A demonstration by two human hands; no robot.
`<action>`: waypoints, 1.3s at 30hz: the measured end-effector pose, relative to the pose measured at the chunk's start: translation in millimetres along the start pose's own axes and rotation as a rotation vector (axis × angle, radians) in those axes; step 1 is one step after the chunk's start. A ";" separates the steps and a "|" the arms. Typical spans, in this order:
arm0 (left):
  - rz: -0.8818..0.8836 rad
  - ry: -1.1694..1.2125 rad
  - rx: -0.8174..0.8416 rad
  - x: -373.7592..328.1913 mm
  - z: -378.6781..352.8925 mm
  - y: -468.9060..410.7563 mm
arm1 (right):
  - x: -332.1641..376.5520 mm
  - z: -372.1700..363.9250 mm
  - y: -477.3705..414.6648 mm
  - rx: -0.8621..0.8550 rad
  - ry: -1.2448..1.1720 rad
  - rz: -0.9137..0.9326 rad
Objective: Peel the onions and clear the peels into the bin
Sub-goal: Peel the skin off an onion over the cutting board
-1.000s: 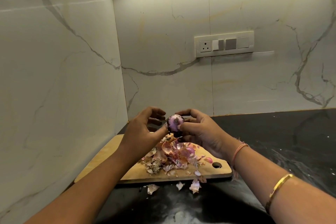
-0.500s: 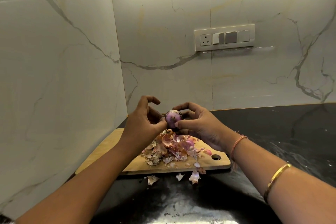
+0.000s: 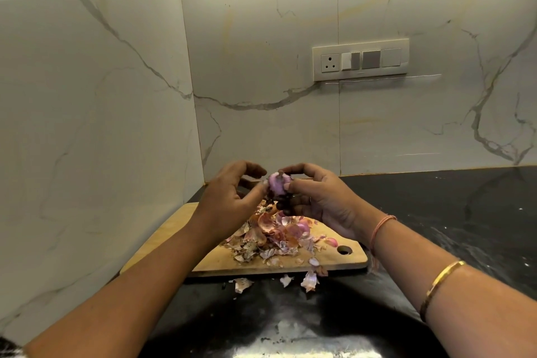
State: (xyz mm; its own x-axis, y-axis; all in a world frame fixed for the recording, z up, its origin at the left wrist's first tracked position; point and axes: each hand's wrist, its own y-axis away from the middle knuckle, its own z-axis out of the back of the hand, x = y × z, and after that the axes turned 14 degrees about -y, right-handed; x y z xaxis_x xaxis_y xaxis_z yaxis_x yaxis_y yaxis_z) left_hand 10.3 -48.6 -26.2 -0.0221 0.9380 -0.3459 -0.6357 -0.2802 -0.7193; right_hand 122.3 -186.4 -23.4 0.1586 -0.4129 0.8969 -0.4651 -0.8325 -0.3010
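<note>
Dark countertop (image 3: 436, 212), onion (image 3: 277, 183) between left hand (image 3: 223, 200) and right hand (image 3: 322, 200)

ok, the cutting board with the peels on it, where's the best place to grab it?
Probably the right end of the cutting board, by the hole, coming from the right: that end is mostly clear of the peel pile, and the left end sits near the wall. It lies flat on the counter, so pinch the edge, thumb on top.

Marble wall (image 3: 87, 125) closing the left, back wall (image 3: 290, 125) just behind the cutting board (image 3: 162, 244), peel pile (image 3: 270, 235) covering its middle, open counter (image 3: 450, 212) stretching to the right
</note>
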 end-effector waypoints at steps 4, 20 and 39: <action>0.024 0.082 0.112 -3.9 -2.0 3.0 | 1.2 1.1 0.3 0.002 -0.007 0.012; 0.010 0.121 0.083 -1.2 -3.9 1.7 | -2.2 1.4 -4.1 -0.097 0.161 0.152; 0.009 0.077 0.057 -0.1 -7.9 1.1 | -7.2 -3.7 -8.5 -0.247 0.063 0.091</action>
State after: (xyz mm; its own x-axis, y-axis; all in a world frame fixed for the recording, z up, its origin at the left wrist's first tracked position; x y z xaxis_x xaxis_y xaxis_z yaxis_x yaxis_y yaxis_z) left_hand 15.7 -50.6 -31.7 0.0299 0.9164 -0.3992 -0.6787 -0.2746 -0.6812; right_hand 121.9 -175.0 -26.2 0.0560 -0.4515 0.8905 -0.6748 -0.6744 -0.2996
